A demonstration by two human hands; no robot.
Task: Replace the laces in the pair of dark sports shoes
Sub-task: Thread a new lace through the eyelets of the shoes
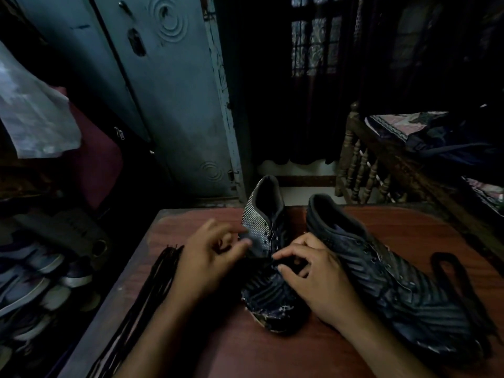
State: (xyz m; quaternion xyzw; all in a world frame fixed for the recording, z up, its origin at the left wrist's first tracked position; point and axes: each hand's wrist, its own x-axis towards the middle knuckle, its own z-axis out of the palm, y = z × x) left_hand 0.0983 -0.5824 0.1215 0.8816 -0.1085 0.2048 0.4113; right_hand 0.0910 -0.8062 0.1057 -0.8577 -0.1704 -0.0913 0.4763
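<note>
Two dark ribbed sports shoes stand on the one reddish-brown wooden table [272,347]: the striped-heel shoe [266,241] and the larger plain dark shoe [387,274]. Two bare hands, the left hand [210,255] and the right hand [316,274], are in view. One bundle of dark laces [152,285] lies at the left, one flat black lace loop [450,271] at the right.

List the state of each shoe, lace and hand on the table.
Left shoe: upright, lower eyelets being worked.
Right shoe: upright, untouched, eyelets look empty.
Lace bundle: lying loose, table's left.
Dark lace: looped, table's right.
Left hand: at the left shoe.
Right hand: pinching at eyelets.
</note>
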